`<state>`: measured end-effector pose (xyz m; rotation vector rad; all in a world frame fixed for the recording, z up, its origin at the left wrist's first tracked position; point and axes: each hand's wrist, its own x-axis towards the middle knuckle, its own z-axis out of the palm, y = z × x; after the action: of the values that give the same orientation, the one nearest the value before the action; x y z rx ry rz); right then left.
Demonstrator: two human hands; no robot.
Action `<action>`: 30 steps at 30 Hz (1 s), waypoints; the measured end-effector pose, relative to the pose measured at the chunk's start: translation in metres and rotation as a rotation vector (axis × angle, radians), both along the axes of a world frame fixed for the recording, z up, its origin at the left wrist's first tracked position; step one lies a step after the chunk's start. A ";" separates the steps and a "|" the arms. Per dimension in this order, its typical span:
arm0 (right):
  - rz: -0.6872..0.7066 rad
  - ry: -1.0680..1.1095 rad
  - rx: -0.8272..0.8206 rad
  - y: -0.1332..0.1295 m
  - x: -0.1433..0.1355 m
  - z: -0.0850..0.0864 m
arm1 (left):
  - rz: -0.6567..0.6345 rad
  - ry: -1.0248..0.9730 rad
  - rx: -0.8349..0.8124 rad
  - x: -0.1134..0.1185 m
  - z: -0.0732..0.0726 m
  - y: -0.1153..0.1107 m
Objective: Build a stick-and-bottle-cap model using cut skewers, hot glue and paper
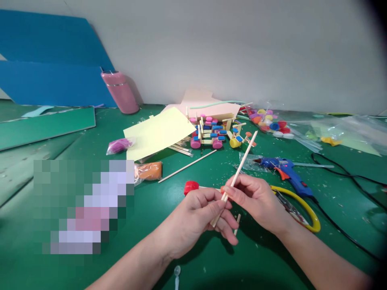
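Note:
In front of me, my left hand [208, 213] pinches the lower end of a thin wooden stick [245, 158] between thumb and fingers. My right hand [250, 199] is closed on the same stick a little higher up, and the stick slants up to the right. A second stick seems to lie alongside its lower end. Behind my left hand sits a red bottle cap [191, 187] with a stick running from it, partly hidden by my fingers. A short piece of wooden stick [237, 224] shows beyond my left fingertips.
A blue glue gun [287, 171] and a yellow ring-shaped handle [314, 217] lie right. Small stick-and-cap models [208, 135], yellow paper [159, 131] and bagged coloured caps [269, 121] stand behind. A loose stick [187, 166], pink bottle [123, 92] and blurred patch [90, 209] are left.

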<state>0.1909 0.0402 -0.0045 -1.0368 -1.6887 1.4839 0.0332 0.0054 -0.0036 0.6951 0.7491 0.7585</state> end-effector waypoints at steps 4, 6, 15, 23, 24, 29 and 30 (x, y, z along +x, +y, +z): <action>0.020 -0.055 0.018 0.000 0.002 0.000 | -0.005 0.037 0.022 0.001 0.001 -0.001; 0.017 -0.070 0.034 0.000 0.002 0.000 | -0.004 0.049 0.014 0.002 0.001 -0.001; 0.063 -0.015 0.013 0.000 0.004 -0.001 | -0.038 -0.001 -0.063 0.002 -0.002 -0.001; 0.081 0.086 0.048 -0.003 0.002 0.002 | 0.061 0.662 0.637 0.001 0.007 -0.005; 0.066 0.065 0.075 -0.004 0.001 0.002 | 0.100 0.785 0.771 0.000 0.005 -0.006; -0.064 -0.031 0.169 -0.011 -0.006 0.001 | 0.222 1.314 1.363 -0.004 -0.008 -0.005; -0.074 -0.025 0.159 -0.012 -0.008 0.000 | 0.237 1.409 1.470 -0.004 -0.009 -0.004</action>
<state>0.1826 0.0281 -0.0042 -1.0243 -1.7362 1.2733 0.0291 0.0009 -0.0128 2.6599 1.4948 0.9151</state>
